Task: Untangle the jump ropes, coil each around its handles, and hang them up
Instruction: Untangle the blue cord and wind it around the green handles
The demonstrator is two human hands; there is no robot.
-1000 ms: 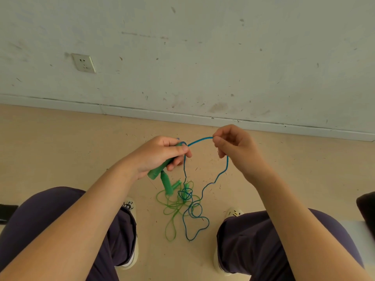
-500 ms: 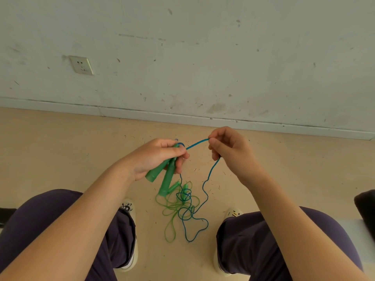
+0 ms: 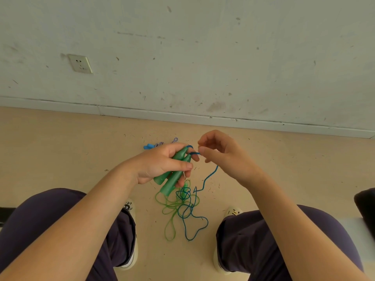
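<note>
My left hand (image 3: 160,165) is shut on two green jump-rope handles (image 3: 172,175), held side by side and pointing down-left. A blue cord (image 3: 209,176) comes off the handle tips, passes under my right hand (image 3: 221,157), whose thumb and forefinger pinch it close to the tips, and drops to the floor. There it lies tangled with a green cord (image 3: 169,222) in loose loops (image 3: 188,209) between my feet. Behind my left hand, a blue handle (image 3: 148,146) with a striped white-and-blue cord (image 3: 174,140) lies on the floor.
I sit with both knees apart, dark trousers, white shoes (image 3: 129,207) on a beige floor (image 3: 60,155). A grey wall with a socket (image 3: 79,63) and a skirting board (image 3: 182,115) stands ahead. A dark object (image 3: 366,205) is at the right edge.
My hands came closer together and the blue arc between them shrank to a short stretch. The second green handle was drawn up into my left hand beside the first.
</note>
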